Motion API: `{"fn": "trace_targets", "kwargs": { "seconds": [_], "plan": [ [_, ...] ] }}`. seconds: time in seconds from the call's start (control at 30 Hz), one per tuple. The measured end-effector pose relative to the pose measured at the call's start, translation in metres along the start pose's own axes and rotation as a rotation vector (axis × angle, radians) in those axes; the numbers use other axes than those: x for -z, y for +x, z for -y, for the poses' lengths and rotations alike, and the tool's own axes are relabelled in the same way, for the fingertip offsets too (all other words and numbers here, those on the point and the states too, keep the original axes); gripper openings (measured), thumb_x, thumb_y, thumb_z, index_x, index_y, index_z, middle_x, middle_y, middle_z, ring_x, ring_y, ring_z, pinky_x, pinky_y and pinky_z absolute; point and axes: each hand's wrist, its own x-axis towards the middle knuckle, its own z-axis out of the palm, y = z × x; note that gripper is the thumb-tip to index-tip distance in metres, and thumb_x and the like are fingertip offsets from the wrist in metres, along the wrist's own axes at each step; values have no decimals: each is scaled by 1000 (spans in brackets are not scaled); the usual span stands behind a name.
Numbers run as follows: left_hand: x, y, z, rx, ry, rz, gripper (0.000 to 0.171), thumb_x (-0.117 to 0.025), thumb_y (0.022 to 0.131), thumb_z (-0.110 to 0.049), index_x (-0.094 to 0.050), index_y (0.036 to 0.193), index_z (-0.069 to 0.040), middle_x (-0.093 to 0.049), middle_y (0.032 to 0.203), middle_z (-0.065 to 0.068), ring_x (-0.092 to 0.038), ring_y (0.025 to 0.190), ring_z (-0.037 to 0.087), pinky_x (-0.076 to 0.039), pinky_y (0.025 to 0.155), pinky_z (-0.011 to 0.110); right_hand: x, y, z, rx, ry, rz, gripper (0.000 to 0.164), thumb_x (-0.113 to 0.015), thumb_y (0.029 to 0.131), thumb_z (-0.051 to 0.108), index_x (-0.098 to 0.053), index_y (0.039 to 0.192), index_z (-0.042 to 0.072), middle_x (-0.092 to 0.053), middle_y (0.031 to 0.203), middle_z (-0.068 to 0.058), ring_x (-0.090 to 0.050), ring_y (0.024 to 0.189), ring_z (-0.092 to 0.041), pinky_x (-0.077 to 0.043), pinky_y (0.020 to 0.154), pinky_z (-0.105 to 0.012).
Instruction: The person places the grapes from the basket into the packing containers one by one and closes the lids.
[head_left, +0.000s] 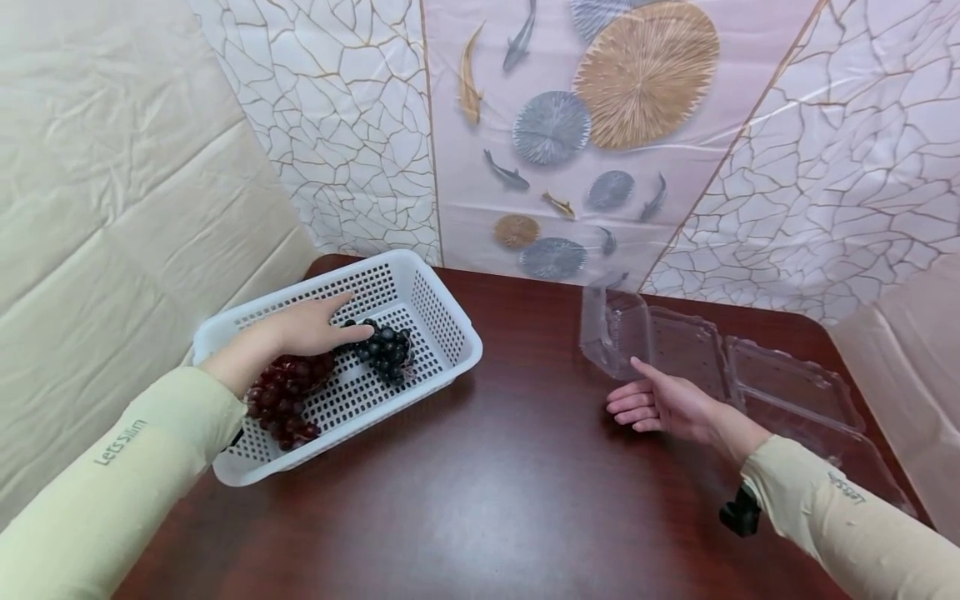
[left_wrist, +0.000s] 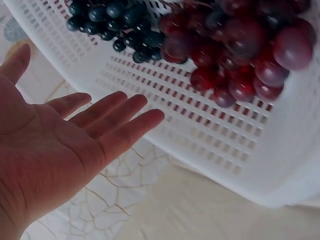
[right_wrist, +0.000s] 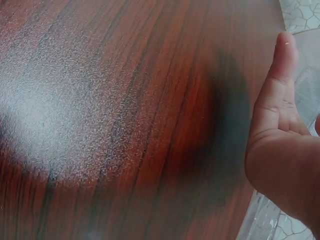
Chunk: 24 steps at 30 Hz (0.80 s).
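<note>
My left hand [head_left: 311, 327] hovers over the white perforated basket [head_left: 442, 367], fingers spread and relaxed, holding nothing. Below it lie a bunch of dark, nearly black grapes [head_left: 390, 354] and a bunch of red grapes [head_left: 281, 400], partly covered by the hand and wrist in the head view. The left wrist view shows the palm beside the red grapes [left_wrist: 240, 45] and the dark grapes [left_wrist: 115, 25], apart from both. On the right, my right hand [head_left: 671, 406] is held over the table with straight fingers and thumb raised, gripping nothing, close to a clear plastic clamshell box [head_left: 618, 333].
More clear plastic trays or lids [head_left: 795, 379] lie along the table's right side, some behind the right forearm. The dark wood table [head_left: 510, 475] ends at a patterned back wall [head_left: 487, 208], with cream cloth [head_left: 112, 192] at the left.
</note>
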Motion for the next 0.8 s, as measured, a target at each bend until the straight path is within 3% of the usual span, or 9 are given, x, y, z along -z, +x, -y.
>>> {"fn": "trace_targets", "kwargs": {
  "seconds": [0.17, 0.43, 0.53, 0.67, 0.73, 0.8],
  "plan": [
    [6, -8, 15, 16, -67, 25, 97, -36, 92, -70, -12, 152, 2, -20, 154, 28, -25, 138, 49, -21, 112, 60, 0, 3, 1, 9, 47, 23, 75, -25, 101, 56, -56, 124, -9, -73, 101, -8, -70, 89, -15, -56, 76, -28],
    [9, -13, 42, 59, -80, 35, 100, -32, 92, -71, -18, 148, 10, -22, 151, 33, -23, 137, 51, -24, 110, 62, -1, 5, 2, -10, 65, 45, 72, -25, 102, 55, -60, 118, -6, -73, 98, -7, -70, 86, -14, -57, 74, -26],
    [8, -14, 51, 84, -88, 45, 101, -31, 92, -72, -20, 147, 13, -23, 149, 36, -29, 134, 51, -33, 105, 61, -2, 6, 1, -11, 58, 39, 71, -26, 102, 53, -59, 119, -7, -73, 98, -7, -70, 86, -14, -57, 74, -26],
    [6, -16, 61, 107, -90, 79, 103, -31, 92, -72, -22, 143, 17, -24, 145, 40, -43, 124, 51, -50, 87, 51, -2, 5, 0, -6, 59, 22, 69, -30, 103, 51, -58, 121, -9, -73, 99, -8, -70, 87, -15, -57, 74, -26],
    [5, -16, 64, 120, -106, 106, 103, -31, 92, -71, -24, 142, 18, -25, 144, 41, -46, 121, 49, -54, 80, 48, -2, 4, -1, 2, 60, 18, 67, -31, 103, 50, -58, 121, -9, -73, 99, -9, -70, 88, -15, -57, 76, -27],
    [3, -16, 67, 141, -129, 133, 102, -31, 92, -71, -24, 141, 19, -26, 144, 41, -44, 123, 51, -54, 81, 49, -2, 3, -2, 12, 57, 15, 65, -31, 104, 48, -57, 121, -9, -73, 100, -9, -70, 89, -16, -57, 78, -28]
  ]
}}
